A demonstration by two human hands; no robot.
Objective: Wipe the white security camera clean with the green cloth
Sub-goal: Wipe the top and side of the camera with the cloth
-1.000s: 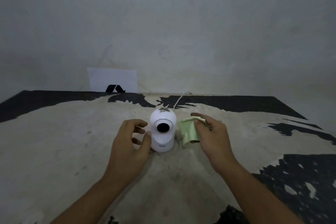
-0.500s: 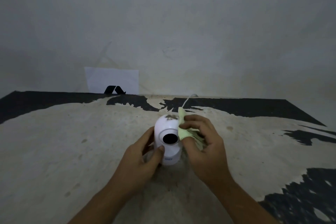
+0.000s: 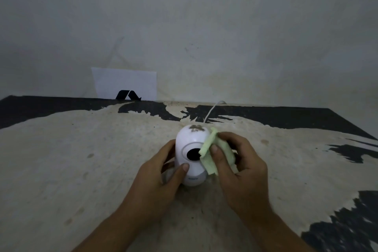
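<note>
The white security camera stands upright on the worn table, its black round lens facing me and a brown dirt patch on its crown. My left hand grips its left side and base, thumb across the front. My right hand holds the folded green cloth and presses it against the camera's right side, beside the lens. A white cable runs from behind the camera toward the wall.
A white card with a black logo leans against the grey wall at the table's back left. The tabletop is pale and scuffed, with black patches along the back edge and at the right.
My left hand has closed on the camera's side. My right hand has brought the green cloth from beside the camera onto its right face, near the lens.
</note>
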